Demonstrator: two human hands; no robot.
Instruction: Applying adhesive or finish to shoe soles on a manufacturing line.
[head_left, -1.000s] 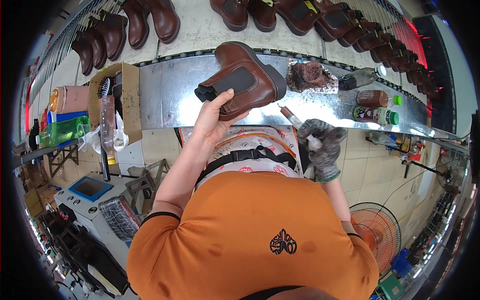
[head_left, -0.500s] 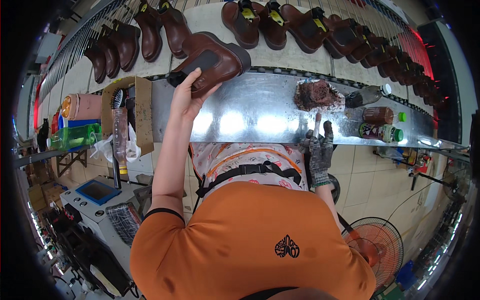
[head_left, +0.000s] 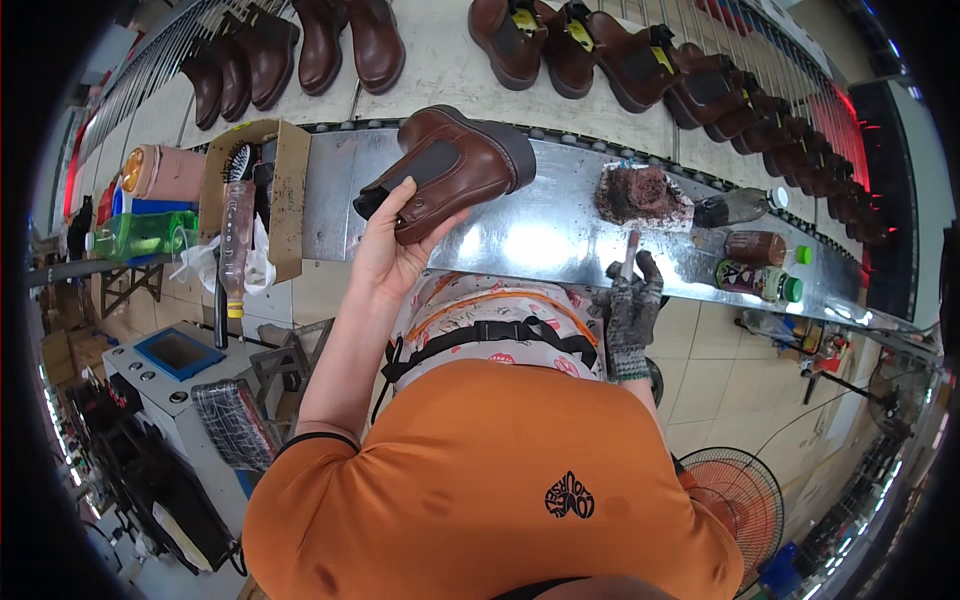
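My bare left hand (head_left: 390,245) grips a brown leather ankle boot (head_left: 482,172) by its upper, thumb on the side near the dark elastic panel. The boot lies tilted on its side in the air over the metal bench, dark sole toward the right. My right hand (head_left: 632,315), in a grey, stained knit glove, is at the bench's near edge. It holds a slim brush-like stick (head_left: 631,254) upright, with a reddish-brown tip. Just beyond that tip, a crumbly reddish-brown lump (head_left: 645,192) rests on a stained white sheet.
Brown boots (head_left: 635,65) line the pale conveyor (head_left: 425,80) behind the metal bench (head_left: 330,180). Small bottles (head_left: 757,248) lie at the bench's right. A cardboard box (head_left: 290,200) with a hairbrush stands left, beside a green bottle (head_left: 140,237). A fan (head_left: 735,500) is at lower right.
My left hand has brought the boot nearer to me and to the right, away from the conveyor. My right hand stays near the bench edge with the stick. The whole view has shifted slightly.
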